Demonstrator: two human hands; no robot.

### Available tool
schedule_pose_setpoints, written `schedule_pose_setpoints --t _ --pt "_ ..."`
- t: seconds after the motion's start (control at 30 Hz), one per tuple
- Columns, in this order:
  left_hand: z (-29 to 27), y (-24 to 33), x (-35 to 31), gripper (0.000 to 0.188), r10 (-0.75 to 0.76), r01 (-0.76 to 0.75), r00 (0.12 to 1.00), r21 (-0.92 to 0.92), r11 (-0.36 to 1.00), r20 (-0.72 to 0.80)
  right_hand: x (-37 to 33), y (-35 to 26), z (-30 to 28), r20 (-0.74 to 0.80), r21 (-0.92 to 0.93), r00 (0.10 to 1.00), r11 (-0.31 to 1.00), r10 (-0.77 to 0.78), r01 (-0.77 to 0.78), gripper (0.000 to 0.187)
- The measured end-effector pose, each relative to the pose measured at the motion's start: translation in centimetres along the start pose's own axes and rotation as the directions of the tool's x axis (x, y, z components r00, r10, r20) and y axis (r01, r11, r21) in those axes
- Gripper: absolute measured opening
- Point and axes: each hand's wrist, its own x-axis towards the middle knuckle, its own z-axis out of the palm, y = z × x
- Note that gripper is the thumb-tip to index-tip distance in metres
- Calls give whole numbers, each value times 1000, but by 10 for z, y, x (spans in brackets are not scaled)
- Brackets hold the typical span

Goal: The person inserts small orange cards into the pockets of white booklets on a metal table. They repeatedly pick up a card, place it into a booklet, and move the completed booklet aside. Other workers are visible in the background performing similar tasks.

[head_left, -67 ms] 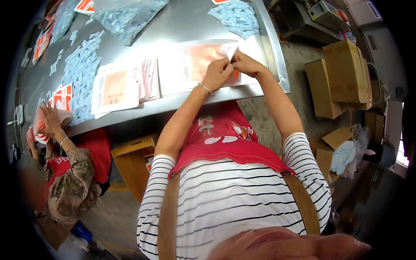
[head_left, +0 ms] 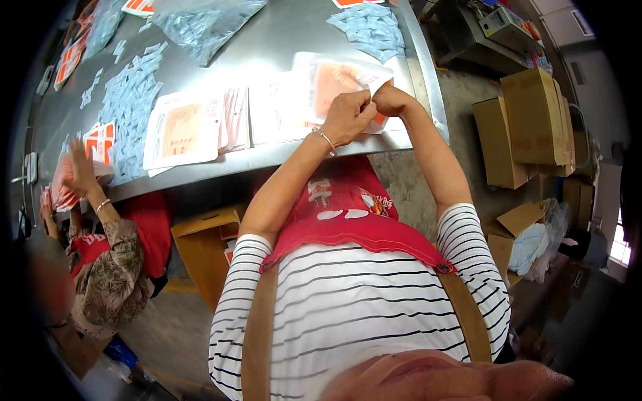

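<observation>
A flat white and orange pouch (head_left: 331,83) lies at the table's front right, its right end lifted and curled open. My left hand (head_left: 348,117), with a bracelet at the wrist, is closed on the pouch's near edge. Against the curled white end is my right hand (head_left: 393,101); its fingers are hidden in or behind the pouch, so what they hold cannot be seen. To the left of my hands rests a stack of similar pouches (head_left: 182,130), several of them fanned out.
Small pale-blue sachets (head_left: 130,90) are spread at the left; another heap (head_left: 368,30) lies at the far right. A clear plastic bag (head_left: 200,27) sits at the back. A co-worker's hand (head_left: 81,170) touches pouches at far left. Cardboard boxes (head_left: 531,120) stand beyond the table's right edge.
Both my hands and the held pouch have shifted a little to the right. The pouch's end is curled up more around my right fingers. The co-worker's hand has risen slightly.
</observation>
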Motion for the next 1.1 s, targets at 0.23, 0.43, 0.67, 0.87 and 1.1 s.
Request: schedule_pose_setpoints --t 0.23,0.43,0.67,0.87,1.1 --pt "-49 36 2 16 284 -91 861 422 902 -422 -17 -39 17 -372 429 847 738 -381 521 32" --pt "-104 92 -13 12 554 -287 682 521 804 -478 -78 -141 22 -621 -124 569 784 -540 608 42" --pt "-183 121 -56 16 810 127 460 929 347 -365 -67 -124 27 -561 -387 249 516 -789 764 41" --pt "-203 -5 -75 11 306 297 858 885 359 -412 9 24 52 -699 530 715 688 23 496 46" --pt "-174 -64 -83 25 38 198 970 872 447 -240 16 85 78 -423 791 862 578 281 201 54"
